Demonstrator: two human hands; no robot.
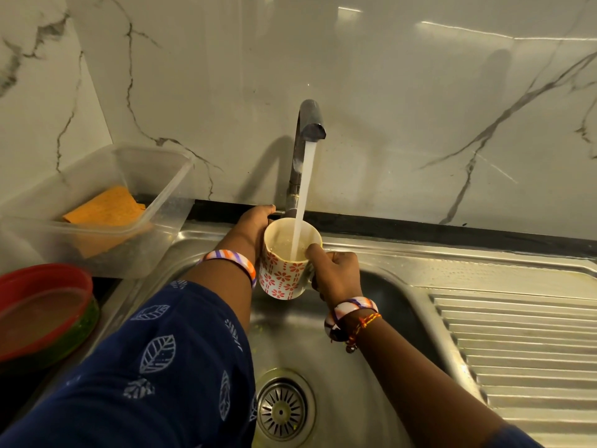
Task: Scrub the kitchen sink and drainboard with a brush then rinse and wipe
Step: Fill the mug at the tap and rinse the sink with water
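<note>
A white mug [284,276] with red flower marks is held upright over the steel sink basin [323,357]. My right hand [336,273] grips it by the handle side, thumb on the rim. Water streams from the dark tap [307,124] into the mug, which is partly full. My left hand [255,221] reaches behind the mug to the tap's base, fingers curled round a lever there; the mug hides part of it. The ribbed drainboard [523,344] lies to the right of the basin. The round drain strainer [282,412] sits at the basin's bottom.
A clear plastic tub [155,176] holding an orange cloth [106,208] stands on the counter to the left. A red-rimmed bowl [45,312] sits at the near left. A marble-pattern wall [387,92] rises behind the sink.
</note>
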